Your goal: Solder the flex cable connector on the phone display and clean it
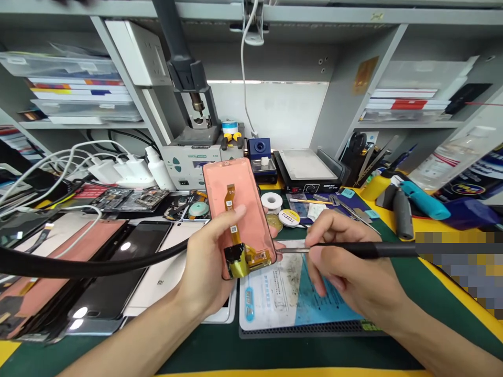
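Observation:
My left hand [208,251] is wrapped round a phone screen [247,199], its pink backing turned toward me and tilted upright. A gold flex cable [234,226] runs down that backing to a black and yellow-green taped patch at the lower end. My left thumb lies across the backing beside the cable. My right hand [349,267] pinches a black-handled tool [365,249] with a slim metal tip. The tip points left at the lower right edge of the screen; whether it touches is too small to tell. Below both lies a blue and white work mat [283,298].
Several phones and panels [129,267] lie at left, crossed by a thick black cable [98,269]. Behind stand a grey-white station [188,167] and a black-framed plate heater [310,173]. Tweezers [365,162] and bottles [448,157] stand at right.

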`<action>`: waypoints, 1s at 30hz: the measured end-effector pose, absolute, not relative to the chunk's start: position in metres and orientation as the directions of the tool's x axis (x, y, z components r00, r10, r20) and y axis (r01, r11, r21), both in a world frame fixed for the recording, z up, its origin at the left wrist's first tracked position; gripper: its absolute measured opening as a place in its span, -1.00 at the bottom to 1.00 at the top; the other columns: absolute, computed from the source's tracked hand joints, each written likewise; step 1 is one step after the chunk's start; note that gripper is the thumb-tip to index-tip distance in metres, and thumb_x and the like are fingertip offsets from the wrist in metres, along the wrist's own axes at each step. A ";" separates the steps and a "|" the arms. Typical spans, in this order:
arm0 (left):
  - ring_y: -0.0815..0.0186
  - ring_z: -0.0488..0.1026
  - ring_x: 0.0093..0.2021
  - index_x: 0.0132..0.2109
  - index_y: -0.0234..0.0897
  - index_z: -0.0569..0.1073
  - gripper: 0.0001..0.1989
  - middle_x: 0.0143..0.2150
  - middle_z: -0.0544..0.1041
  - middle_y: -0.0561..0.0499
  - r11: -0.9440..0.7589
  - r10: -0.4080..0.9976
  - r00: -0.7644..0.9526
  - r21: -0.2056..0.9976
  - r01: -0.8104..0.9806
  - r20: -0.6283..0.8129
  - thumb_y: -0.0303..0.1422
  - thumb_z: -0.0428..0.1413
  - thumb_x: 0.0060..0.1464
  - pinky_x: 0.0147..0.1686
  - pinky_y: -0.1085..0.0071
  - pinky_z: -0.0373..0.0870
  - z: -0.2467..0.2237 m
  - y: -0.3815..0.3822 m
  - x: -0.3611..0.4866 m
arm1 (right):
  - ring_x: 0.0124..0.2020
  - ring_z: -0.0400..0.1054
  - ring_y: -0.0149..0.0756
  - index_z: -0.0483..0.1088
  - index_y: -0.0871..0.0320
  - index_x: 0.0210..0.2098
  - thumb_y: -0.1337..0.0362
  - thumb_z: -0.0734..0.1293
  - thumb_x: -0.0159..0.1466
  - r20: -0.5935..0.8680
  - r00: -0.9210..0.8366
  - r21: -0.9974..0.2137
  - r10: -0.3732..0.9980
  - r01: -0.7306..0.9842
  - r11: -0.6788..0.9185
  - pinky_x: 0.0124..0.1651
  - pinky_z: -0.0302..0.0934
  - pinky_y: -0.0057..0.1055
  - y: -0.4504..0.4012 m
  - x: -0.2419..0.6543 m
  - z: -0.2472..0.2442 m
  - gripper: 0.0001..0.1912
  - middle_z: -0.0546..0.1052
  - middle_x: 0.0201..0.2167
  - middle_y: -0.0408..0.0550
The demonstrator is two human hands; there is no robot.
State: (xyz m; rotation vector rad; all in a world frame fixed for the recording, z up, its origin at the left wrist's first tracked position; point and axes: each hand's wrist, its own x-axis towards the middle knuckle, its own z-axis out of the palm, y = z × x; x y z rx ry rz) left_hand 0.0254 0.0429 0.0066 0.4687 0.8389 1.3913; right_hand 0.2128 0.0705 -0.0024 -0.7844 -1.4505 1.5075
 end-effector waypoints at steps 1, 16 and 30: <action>0.00 0.63 -0.30 -0.17 -0.31 0.56 -0.78 -0.32 0.65 -0.13 0.158 0.969 -0.037 0.735 -0.660 -0.242 -0.28 0.15 0.07 -0.26 0.07 0.60 0.007 0.043 0.025 | -0.77 0.18 -0.43 0.42 0.07 -0.40 0.37 0.36 0.20 0.113 -0.435 -0.987 0.893 -0.154 0.050 -0.65 0.14 -0.44 0.071 0.213 -0.003 -0.92 0.31 -0.75 -0.28; 0.04 0.63 -0.31 -0.23 -0.32 0.61 -0.79 -0.40 0.64 -0.08 0.220 0.954 -0.001 0.704 -0.676 -0.299 -0.31 0.17 0.02 -0.27 0.21 0.60 0.008 0.045 0.026 | -0.81 0.22 -0.42 0.35 0.09 -0.42 0.20 0.42 0.21 -0.042 -0.473 -0.994 0.880 -0.068 -0.085 -0.70 0.18 -0.48 0.065 0.207 0.002 -0.82 0.37 -0.75 -0.26; 0.05 0.62 -0.34 -0.09 -0.33 0.59 -0.71 -0.39 0.64 -0.09 0.232 0.956 0.030 0.692 -0.683 -0.292 -0.34 0.18 0.03 -0.28 0.21 0.58 0.008 0.044 0.028 | -0.82 0.07 -0.51 0.33 0.09 -0.47 0.26 0.40 0.23 -0.004 -0.478 -0.999 0.878 -0.027 -0.019 -0.71 0.22 -0.50 0.065 0.206 -0.001 -0.81 0.27 -0.78 -0.32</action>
